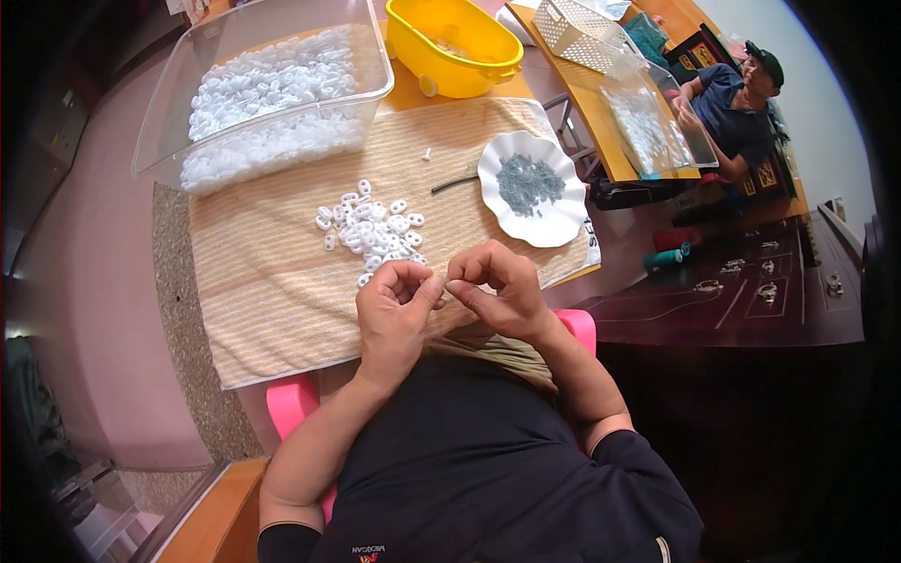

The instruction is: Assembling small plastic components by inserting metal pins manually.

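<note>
My left hand and my right hand meet fingertip to fingertip above the near edge of a striped cloth. Both are pinched shut on something very small between them; a tiny white piece shows at the fingertips. Just beyond my hands lies a loose pile of small white plastic parts. A white scalloped plate to the right holds a heap of small grey metal pieces.
A clear plastic bin with many white parts stands at the back left. A yellow tub is behind the cloth. A white basket and another clear bin sit at the far right, where another person sits.
</note>
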A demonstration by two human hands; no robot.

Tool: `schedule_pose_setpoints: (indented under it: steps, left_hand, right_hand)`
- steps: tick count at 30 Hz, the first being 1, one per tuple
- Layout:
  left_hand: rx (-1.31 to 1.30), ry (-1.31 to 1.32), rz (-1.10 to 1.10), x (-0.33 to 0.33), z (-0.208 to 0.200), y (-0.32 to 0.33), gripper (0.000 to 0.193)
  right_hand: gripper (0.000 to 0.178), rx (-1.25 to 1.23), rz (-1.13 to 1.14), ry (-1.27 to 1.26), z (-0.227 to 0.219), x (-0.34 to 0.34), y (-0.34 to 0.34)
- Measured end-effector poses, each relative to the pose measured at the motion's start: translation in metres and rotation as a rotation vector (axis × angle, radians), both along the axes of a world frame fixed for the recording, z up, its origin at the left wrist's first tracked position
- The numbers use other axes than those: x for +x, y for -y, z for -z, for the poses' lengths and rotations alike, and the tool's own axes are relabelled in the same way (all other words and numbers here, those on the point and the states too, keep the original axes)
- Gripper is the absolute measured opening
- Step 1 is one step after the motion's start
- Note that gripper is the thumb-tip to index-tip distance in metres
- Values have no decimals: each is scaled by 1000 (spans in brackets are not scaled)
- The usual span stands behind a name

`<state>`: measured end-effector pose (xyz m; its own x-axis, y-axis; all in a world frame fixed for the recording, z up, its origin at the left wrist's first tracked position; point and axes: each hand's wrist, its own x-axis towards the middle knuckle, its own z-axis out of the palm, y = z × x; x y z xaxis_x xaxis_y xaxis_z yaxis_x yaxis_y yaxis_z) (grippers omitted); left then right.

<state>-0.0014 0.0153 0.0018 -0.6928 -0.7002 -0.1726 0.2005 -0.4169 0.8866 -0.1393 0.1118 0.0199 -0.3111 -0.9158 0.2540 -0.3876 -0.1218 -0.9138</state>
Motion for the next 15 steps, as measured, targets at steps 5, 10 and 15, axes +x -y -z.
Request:
schedule_pose_setpoints:
  steps: [5, 10, 15]
  left_hand:
    - [18, 7, 11, 0, -2, 0, 13]
    - [-9, 3, -4, -1, 1, 0, 12]
    - [-26, -1, -16, -1, 2, -1, 10]
  right_hand:
    - [25, 104, -46, 566, 1, -4, 1]
    - [25, 61, -60, 564, 9, -4, 3]
    - [24, 98, -32, 386, 2, -1, 0]
